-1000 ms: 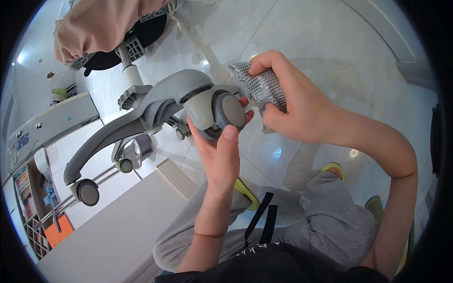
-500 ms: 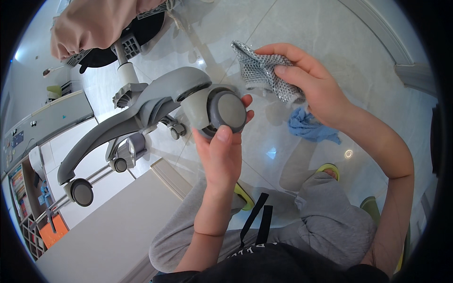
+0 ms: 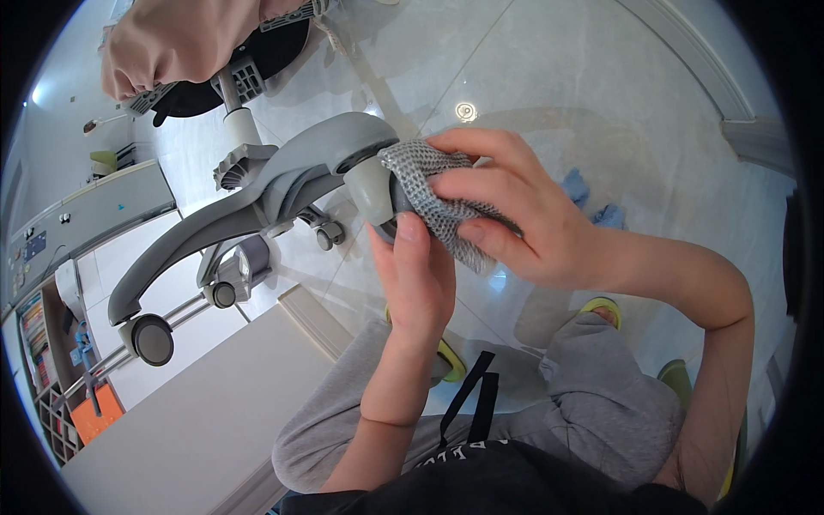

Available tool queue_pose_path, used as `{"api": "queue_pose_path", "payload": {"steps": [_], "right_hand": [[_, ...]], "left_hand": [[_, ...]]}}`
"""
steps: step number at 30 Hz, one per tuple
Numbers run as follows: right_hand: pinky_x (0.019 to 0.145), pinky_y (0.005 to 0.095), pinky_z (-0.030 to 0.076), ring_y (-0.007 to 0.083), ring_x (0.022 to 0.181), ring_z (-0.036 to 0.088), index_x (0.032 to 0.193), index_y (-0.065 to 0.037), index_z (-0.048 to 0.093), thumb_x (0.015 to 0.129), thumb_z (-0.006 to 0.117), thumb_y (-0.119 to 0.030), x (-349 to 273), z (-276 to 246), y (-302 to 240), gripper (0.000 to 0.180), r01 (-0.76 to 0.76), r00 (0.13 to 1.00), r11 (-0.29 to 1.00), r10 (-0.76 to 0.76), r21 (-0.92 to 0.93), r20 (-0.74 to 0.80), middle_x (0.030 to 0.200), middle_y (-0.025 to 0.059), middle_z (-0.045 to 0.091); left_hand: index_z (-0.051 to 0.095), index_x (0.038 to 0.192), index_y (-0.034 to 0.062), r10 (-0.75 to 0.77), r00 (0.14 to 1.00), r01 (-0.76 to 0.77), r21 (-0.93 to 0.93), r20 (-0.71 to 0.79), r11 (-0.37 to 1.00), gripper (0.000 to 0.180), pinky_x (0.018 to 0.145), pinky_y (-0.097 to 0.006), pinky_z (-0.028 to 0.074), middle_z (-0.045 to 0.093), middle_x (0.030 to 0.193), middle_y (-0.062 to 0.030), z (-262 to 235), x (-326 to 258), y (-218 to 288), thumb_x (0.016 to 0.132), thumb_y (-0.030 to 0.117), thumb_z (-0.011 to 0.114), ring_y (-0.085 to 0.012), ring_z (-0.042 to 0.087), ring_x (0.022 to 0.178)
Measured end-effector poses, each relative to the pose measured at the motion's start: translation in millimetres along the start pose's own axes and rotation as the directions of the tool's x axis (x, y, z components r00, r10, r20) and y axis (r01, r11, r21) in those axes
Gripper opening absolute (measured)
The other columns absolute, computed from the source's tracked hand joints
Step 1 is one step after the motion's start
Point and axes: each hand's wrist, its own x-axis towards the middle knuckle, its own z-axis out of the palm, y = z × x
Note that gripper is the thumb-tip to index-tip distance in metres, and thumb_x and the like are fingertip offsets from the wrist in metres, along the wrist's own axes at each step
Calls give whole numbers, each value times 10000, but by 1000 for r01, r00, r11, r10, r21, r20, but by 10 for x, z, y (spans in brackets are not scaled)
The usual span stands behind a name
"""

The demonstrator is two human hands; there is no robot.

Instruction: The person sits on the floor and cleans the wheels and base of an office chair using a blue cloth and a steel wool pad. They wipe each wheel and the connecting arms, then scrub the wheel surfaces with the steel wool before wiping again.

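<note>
A grey swivel-chair base [image 3: 300,159] lies tipped on its side, with one leg's end raised in front of me. My left hand [image 3: 421,283] grips the caster [image 3: 369,193] on that leg from below, thumb on its near side. A grey mesh cloth [image 3: 421,172] is bunched in my right hand [image 3: 524,210], which presses it against the face of the caster's wheel. The cloth and fingers hide most of that wheel. On another leg, at the lower left, a second caster [image 3: 153,340] hangs free of my hands.
The chair's seat with a pink cover [image 3: 176,47] is at the upper left. A blue cloth [image 3: 573,187] lies on the tiled floor beyond my right forearm. A pale panel [image 3: 206,403] stands at lower left, near a bookshelf [image 3: 39,343]. Skirting runs along the right.
My right hand has moved left and down, bringing the mesh cloth from the air onto the caster's wheel. The left hand keeps its grip, and the chair base has shifted slightly right.
</note>
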Motion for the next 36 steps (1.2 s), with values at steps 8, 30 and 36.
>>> {"api": "queue_pose_path", "payload": {"steps": [8,30,36], "right_hand": [[679,290,458,195,792,529,1062,-33,610,756,587,97,84,-62,14,332,98,992,991,-91,-87,87,1010,108,500],[592,247,439,153,707,521,1038,24,612,760,582,128,-29,60,-40,298,88,996,994,-87,-71,16,965,88,496],[609,247,434,144,709,508,1101,0,597,773,577,116,57,64,104,348,-74,995,996,71,-47,-73,970,85,492]], "left_hand": [[425,1295,32,-18,997,16,-31,-69,999,491,1011,-379,380,513,1273,-84,-92,-3,-35,995,418,378,-198,484,1189],[372,1329,15,49,998,-52,84,29,995,520,1042,-404,350,472,1318,-99,-89,-21,25,971,375,484,-221,452,1236],[368,1327,27,113,992,-117,92,53,989,510,1019,-399,375,471,1304,-101,-22,14,-13,968,366,492,-222,470,1209]]}}
